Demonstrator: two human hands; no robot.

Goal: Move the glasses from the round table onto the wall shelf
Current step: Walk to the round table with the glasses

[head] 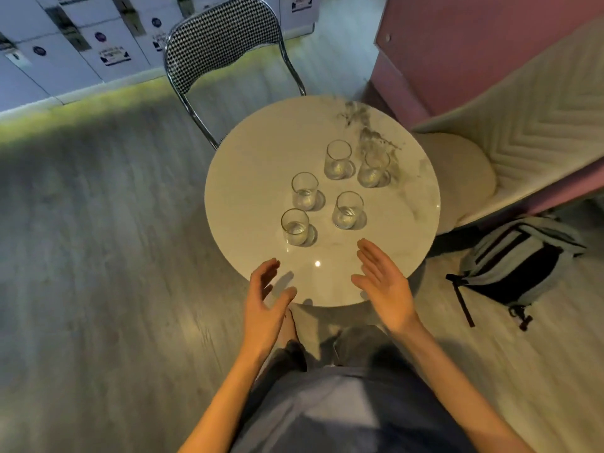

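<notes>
Several clear tumbler glasses stand upright on the round white marble table (248,178). The nearest glass (295,226) is at the front left, with another glass (348,209) to its right and a third glass (304,190) just behind it. More glasses, such as the one at the back (338,159), stand farther off. My left hand (265,304) hovers open over the table's near edge, palm turned inward. My right hand (384,284) is open too, palm up, just short of the front glasses. Neither hand touches a glass. No wall shelf is in view.
A chrome chair (222,40) with a houndstooth back stands behind the table. A cream padded seat (464,178) and pink bench lie to the right. A grey and black backpack (519,266) rests on the floor at the right. White lockers (81,44) line the far left.
</notes>
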